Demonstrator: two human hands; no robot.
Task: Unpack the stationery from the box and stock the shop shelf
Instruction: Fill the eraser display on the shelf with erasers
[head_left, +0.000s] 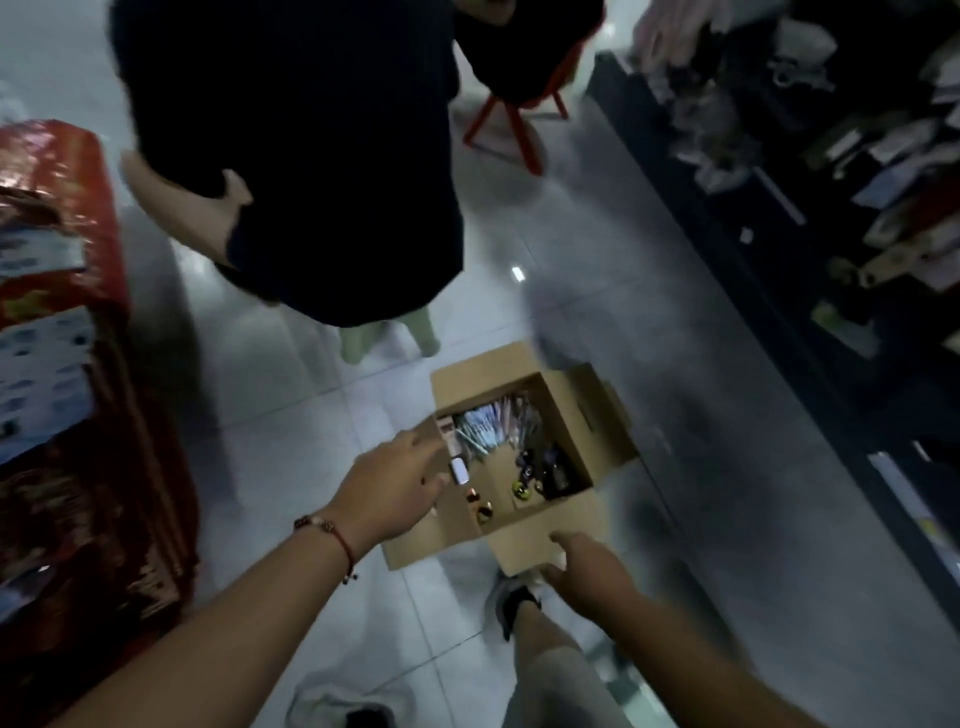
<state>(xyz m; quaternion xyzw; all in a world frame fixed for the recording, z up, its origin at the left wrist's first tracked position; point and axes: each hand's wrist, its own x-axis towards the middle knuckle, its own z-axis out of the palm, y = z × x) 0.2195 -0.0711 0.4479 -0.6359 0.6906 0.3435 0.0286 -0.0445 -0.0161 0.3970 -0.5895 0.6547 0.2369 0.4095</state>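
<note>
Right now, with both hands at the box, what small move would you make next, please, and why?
Probably dip the left hand into the open box for the packets: it hovers at the rim, while the right hand is at the near flap.

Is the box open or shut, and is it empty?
Open and not empty: the box flaps are folded outward, and packets and small dark items lie inside.

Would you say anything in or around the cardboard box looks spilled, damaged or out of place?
Nothing stands out. The cardboard box sits open on the tiled floor, flaps folded out, with the packets and small items all inside it. The blur hides any finer damage.
</note>
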